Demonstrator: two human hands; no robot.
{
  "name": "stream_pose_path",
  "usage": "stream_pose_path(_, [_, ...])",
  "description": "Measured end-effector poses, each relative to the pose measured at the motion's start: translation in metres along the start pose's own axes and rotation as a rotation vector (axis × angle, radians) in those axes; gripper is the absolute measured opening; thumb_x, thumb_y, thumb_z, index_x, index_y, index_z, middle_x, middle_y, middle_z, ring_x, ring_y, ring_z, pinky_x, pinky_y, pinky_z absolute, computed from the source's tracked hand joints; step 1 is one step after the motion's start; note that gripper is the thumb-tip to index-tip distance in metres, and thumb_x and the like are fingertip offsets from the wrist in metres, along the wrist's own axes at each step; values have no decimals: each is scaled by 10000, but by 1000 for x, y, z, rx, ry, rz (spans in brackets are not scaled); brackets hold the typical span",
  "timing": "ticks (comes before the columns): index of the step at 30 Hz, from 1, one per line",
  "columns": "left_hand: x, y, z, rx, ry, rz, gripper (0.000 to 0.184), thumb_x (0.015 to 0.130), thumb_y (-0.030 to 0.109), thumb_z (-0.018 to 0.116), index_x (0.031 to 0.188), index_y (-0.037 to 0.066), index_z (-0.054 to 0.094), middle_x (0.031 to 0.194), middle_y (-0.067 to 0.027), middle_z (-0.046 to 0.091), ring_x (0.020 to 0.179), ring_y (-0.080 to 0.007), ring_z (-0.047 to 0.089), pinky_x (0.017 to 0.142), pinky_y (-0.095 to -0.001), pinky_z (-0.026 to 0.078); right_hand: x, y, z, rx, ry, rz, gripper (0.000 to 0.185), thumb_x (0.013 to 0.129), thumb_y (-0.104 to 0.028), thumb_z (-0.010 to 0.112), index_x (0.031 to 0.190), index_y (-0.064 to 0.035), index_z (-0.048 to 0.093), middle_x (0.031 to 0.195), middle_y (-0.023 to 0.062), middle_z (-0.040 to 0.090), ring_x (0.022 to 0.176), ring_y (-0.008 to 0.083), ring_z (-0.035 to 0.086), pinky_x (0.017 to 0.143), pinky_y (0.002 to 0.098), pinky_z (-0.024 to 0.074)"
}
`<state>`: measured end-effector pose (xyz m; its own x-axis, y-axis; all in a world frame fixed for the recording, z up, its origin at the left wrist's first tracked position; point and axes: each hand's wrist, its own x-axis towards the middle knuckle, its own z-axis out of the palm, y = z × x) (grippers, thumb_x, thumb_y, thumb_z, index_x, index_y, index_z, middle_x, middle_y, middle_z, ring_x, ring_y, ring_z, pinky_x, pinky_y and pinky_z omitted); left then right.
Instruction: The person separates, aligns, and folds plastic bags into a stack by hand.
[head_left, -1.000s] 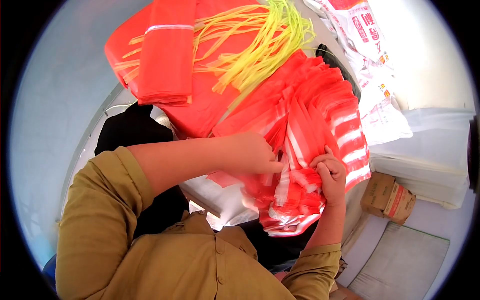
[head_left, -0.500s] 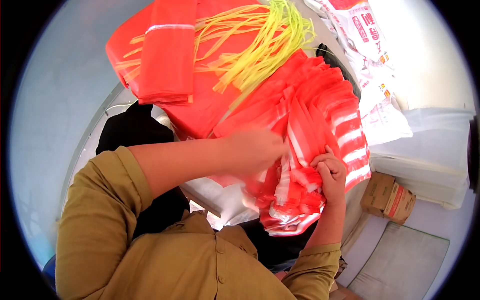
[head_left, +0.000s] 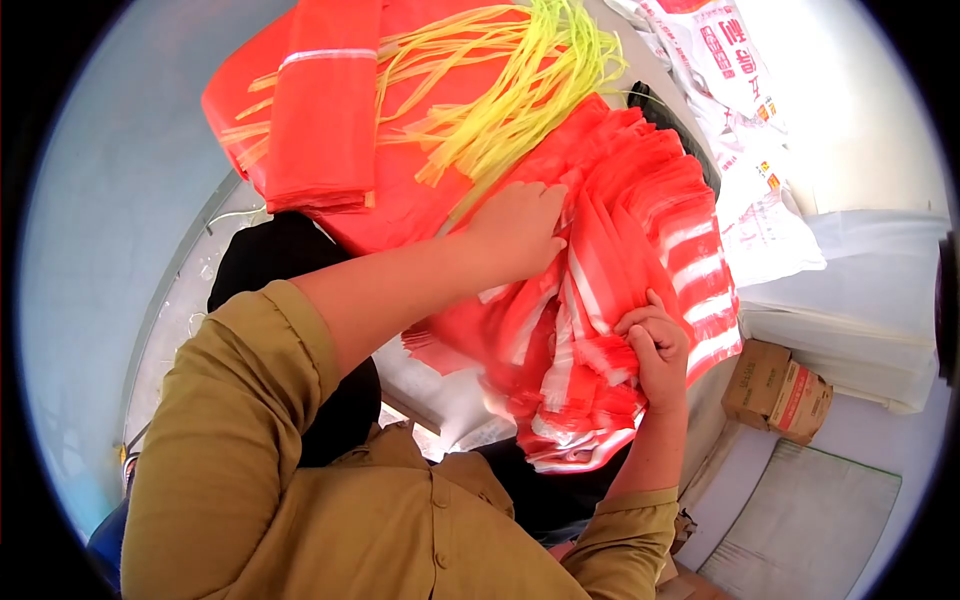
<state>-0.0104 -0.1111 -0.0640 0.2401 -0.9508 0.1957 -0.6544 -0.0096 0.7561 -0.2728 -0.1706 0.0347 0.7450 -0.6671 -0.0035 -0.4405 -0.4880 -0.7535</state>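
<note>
A thick fanned stack of red plastic bags (head_left: pixel 620 230) with white stripes spreads over the work surface and down to my lap. My right hand (head_left: pixel 655 345) grips the stack's lower right side, fingers curled and thumb pressed on the gathered red film. Further up and to the left, my left hand (head_left: pixel 520 228) lies on the bags with its fingers bent over a fold, partly hiding it. Beside the stack is a bunch of yellow-green plastic strips (head_left: pixel 510 85). A folded red bundle (head_left: pixel 325 130) with a pale band around it rests left of the strips.
White printed sacks (head_left: pixel 745 130) stand at the upper right, near a black plastic item (head_left: pixel 675 130). Cardboard boxes (head_left: pixel 778 390) and a grey flat panel (head_left: pixel 805 520) are low on the right. A pale wall (head_left: pixel 100 230) runs along the left.
My left hand has moved up and slightly left over the bags, from a blur to a clearer hold. The right hand stays at the same place on the stack.
</note>
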Motion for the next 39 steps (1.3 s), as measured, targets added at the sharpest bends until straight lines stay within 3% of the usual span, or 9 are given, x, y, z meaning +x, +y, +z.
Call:
stream_pose_path(2, [6, 2, -5, -7, -81, -28, 573, 859, 277, 798, 1305, -13, 583, 1221, -195, 671, 1162, -388, 638, 980, -479, 536, 0, 1, 0, 5, 3, -2, 197, 908, -32, 604, 712, -21, 622, 842, 69, 743, 860, 168, 686, 1283, 496, 266])
stream_pose_path(5, [11, -6, 1, -50, -31, 33, 559, 855, 284, 796, 1283, -16, 597, 1210, -204, 691, 1148, -400, 651, 965, -484, 545, -1, 3, 0, 15, 6, -9, 176, 903, -28, 613, 738, -3, 671, 831, 62, 743, 852, 173, 690, 1279, 498, 277])
stream_pose_path(8, [13, -2, -4, -179, -13, -125, 414, 837, 246, 775, 1145, -1, 653, 1059, -233, 727, 1027, -445, 682, 886, -525, 545, 0, 3, 0, 14, 5, -13, 180, 902, -27, 613, 730, -1, 663, 827, 65, 740, 848, 177, 691, 1275, 496, 282])
stream_pose_path(14, [16, -8, -11, 2, -105, -32, 407, 837, 259, 770, 1119, -20, 678, 1067, -262, 723, 1047, -457, 685, 895, -532, 545, 1, 1, 0, 1, 0, -18, 185, 899, -24, 615, 718, 3, 649, 825, 67, 738, 845, 180, 691, 1276, 500, 281])
stream_pose_path(23, [15, -6, -4, -26, -4, -13, 395, 854, 229, 758, 1154, -18, 687, 1174, -252, 698, 1139, -454, 623, 990, -517, 506, -2, 0, 2, -26, 0, -20, 171, 894, -33, 622, 733, 1, 669, 843, 60, 738, 862, 179, 690, 1281, 511, 273])
stream_pose_path(32, [23, -7, -11, -113, -105, -63, 475, 865, 271, 775, 1241, 5, 657, 1131, -235, 721, 1062, -434, 681, 917, -505, 546, -2, 0, 3, -43, 4, -22, 167, 895, -40, 625, 741, -10, 682, 848, 53, 739, 861, 176, 690, 1279, 510, 273])
stream_pose_path(35, [21, -3, -11, -113, -117, -127, 539, 883, 358, 761, 1231, -26, 610, 1136, -261, 723, 1135, -438, 665, 958, -499, 541, -2, 0, 3, -35, 6, -23, 167, 896, -41, 626, 740, -11, 679, 847, 52, 738, 860, 174, 689, 1279, 509, 271])
stream_pose_path(39, [21, -2, -11, -39, -193, -148, 501, 914, 341, 720, 1248, -11, 600, 1111, -270, 726, 1081, -438, 698, 894, -527, 549, -2, 0, 4, -36, 6, -26, 165, 895, -41, 631, 739, -11, 674, 848, 51, 737, 859, 173, 687, 1281, 510, 265])
